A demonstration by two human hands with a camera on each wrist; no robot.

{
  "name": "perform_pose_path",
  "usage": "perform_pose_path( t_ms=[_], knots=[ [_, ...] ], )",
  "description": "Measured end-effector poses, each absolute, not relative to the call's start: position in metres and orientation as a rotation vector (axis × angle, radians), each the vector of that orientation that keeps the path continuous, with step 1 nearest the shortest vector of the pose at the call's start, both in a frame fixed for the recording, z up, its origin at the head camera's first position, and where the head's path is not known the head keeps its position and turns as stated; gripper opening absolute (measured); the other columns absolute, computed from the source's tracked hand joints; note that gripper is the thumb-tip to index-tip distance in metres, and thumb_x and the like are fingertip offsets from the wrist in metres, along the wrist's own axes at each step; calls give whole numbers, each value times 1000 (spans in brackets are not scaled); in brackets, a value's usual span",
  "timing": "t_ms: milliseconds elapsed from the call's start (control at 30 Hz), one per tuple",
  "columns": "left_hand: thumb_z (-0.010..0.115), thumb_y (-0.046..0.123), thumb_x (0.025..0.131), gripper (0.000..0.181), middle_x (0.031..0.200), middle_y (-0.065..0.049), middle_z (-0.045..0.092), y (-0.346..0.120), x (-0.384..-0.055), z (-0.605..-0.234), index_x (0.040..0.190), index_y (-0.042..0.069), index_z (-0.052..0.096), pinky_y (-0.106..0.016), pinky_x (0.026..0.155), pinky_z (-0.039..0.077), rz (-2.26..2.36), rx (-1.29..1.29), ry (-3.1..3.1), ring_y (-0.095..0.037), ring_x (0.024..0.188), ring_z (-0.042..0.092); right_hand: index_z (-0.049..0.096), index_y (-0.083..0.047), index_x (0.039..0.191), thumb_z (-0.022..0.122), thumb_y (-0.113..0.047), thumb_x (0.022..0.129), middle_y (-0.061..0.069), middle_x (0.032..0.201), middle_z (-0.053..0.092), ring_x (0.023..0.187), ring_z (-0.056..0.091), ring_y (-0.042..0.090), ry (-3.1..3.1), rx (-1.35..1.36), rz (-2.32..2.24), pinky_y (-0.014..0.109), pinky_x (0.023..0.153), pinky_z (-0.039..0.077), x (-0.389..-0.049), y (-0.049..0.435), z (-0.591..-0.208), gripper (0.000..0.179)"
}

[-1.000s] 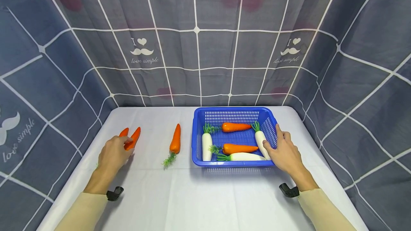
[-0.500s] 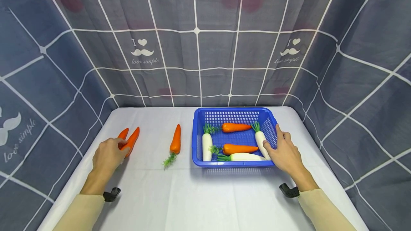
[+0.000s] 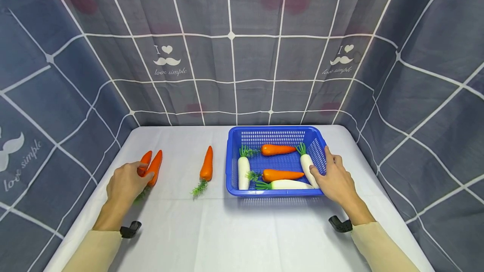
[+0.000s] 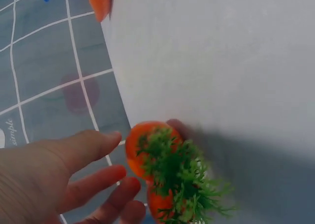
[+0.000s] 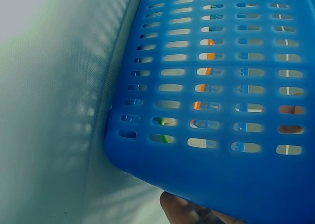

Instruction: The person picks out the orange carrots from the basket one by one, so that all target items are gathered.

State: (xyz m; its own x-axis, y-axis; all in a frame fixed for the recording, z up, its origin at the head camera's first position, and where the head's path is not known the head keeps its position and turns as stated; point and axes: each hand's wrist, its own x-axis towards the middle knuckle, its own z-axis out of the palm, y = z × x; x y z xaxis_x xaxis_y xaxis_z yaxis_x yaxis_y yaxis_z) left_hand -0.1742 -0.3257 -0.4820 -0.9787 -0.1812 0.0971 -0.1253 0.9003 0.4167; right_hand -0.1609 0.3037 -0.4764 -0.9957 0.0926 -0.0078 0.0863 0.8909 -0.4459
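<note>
In the head view my left hand is over two carrots at the left: the right carrot and the left carrot. In the left wrist view its loosely bent fingers and thumb stand spread right beside the carrot's thick end, its leafy green top towards the camera. My right hand grips the right side of the blue basket, thumb inside the wall. The right wrist view shows the basket's slotted wall, with fingertips below its edge.
Inside the basket lie two carrots and three white radishes with green tops. Another carrot rests on the white tablecloth between my left hand and the basket. A grey checked curtain encloses the far side and both sides.
My left hand has shifted left and slightly down. The right carrot by it has moved left and turned more upright, now close beside the other one. My right hand and the basket have stayed put.
</note>
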Motion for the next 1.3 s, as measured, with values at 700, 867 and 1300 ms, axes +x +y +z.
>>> perform_pose_path(
  t_ms=[700,867,1300],
  knots=[
    [84,34,109,49,138,-26,81,-271,-184,-443,150,8,78,-65,99,64,-847,-181,-2827,-48,120,80,4,-5,187,55,-62,117,43,173,37,122,68,73,-3027,-139,732,83,102,56,-161,306,-480,103],
    [84,38,109,52,147,-19,79,-246,-190,-429,154,12,77,-63,100,67,-921,-251,-2839,-46,128,79,5,-5,187,55,-60,117,42,173,37,123,68,73,-3018,-140,732,83,103,56,-162,305,-481,102],
    [84,38,109,54,156,-15,76,-179,-211,-408,157,17,74,-62,105,68,-1059,-461,-2839,-43,132,79,6,-4,187,56,-58,117,43,173,37,122,68,73,-3017,-135,727,83,102,57,-160,305,-479,102]
  ],
)
